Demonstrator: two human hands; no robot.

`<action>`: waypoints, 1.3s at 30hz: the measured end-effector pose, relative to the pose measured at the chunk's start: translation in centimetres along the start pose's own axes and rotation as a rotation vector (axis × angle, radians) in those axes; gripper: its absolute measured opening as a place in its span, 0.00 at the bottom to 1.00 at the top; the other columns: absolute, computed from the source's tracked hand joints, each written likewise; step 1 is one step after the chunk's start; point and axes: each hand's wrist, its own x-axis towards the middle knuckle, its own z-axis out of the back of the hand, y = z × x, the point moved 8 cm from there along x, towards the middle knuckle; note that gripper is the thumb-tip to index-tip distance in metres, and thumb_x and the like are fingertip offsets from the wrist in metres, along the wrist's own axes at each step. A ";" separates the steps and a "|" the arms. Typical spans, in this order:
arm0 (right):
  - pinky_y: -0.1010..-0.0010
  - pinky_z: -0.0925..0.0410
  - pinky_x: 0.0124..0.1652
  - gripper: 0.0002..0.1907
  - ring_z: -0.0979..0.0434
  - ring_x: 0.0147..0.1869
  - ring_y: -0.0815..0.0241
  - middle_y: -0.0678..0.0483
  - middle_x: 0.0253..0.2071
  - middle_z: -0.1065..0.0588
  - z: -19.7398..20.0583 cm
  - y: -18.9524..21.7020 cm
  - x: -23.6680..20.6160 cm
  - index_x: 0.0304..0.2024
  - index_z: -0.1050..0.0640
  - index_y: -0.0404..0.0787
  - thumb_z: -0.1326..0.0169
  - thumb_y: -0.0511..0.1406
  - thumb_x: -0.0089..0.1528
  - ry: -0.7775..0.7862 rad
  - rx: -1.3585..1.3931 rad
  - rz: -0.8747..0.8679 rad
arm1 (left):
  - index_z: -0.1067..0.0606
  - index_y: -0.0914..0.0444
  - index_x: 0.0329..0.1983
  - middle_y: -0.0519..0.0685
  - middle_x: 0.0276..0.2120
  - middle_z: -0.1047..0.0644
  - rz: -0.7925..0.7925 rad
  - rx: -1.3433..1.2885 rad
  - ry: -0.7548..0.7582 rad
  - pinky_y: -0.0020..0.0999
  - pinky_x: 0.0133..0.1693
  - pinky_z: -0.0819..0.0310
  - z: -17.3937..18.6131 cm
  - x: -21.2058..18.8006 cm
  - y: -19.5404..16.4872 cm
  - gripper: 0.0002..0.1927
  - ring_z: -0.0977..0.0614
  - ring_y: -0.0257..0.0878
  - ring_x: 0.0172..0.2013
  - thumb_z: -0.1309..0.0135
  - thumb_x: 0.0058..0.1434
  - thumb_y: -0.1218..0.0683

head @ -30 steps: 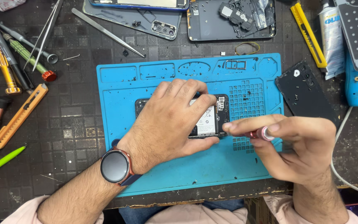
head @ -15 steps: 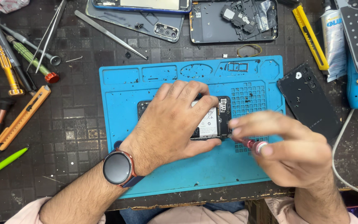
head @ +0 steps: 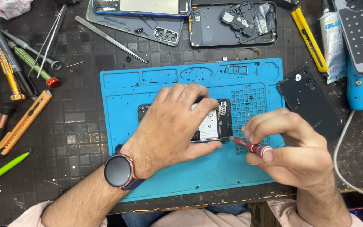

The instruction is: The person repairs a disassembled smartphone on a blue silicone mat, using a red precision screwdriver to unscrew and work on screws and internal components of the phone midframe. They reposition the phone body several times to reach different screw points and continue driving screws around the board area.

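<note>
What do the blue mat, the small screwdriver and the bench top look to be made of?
Blue mat: probably silicone rubber, matte, with moulded trays and a raised grid. Screwdriver in the right hand: likely metal, red glossy shaft with a pale end cap. Bench top: dark, worn, gridded surface; material unclear.
</note>
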 end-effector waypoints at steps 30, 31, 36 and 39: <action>0.47 0.17 0.52 0.15 0.15 0.46 0.43 0.39 0.43 0.24 1.4 0.1 -0.9 0.53 0.37 0.35 0.51 0.21 0.68 -0.263 0.276 -0.116 | 0.24 0.58 0.49 0.46 0.48 0.25 -0.066 0.072 -0.059 0.63 0.63 0.43 0.5 -0.4 -1.4 0.25 0.25 0.44 0.52 0.33 0.54 0.41; 0.48 0.17 0.52 0.14 0.15 0.47 0.43 0.39 0.43 0.24 1.3 0.2 -0.8 0.53 0.37 0.36 0.51 0.21 0.68 -0.241 0.283 -0.104 | 0.23 0.57 0.48 0.44 0.47 0.25 -0.080 0.063 -0.066 0.63 0.64 0.43 0.4 -0.5 -1.7 0.22 0.24 0.42 0.52 0.33 0.56 0.43; 0.47 0.18 0.52 0.13 0.15 0.48 0.40 0.38 0.43 0.24 1.2 0.3 -0.5 0.51 0.37 0.34 0.52 0.20 0.68 -0.224 0.274 -0.114 | 0.21 0.55 0.43 0.40 0.42 0.23 -0.131 0.032 -0.101 0.65 0.68 0.45 0.5 -0.8 -2.4 0.12 0.22 0.38 0.49 0.33 0.60 0.49; 0.49 0.18 0.50 0.13 0.15 0.46 0.43 0.40 0.42 0.25 1.7 0.3 -0.7 0.51 0.39 0.34 0.52 0.21 0.68 -0.291 0.211 -0.110 | 0.20 0.55 0.42 0.39 0.40 0.23 -0.119 0.025 -0.127 0.66 0.67 0.45 0.9 -0.9 -2.4 0.10 0.22 0.38 0.47 0.34 0.60 0.49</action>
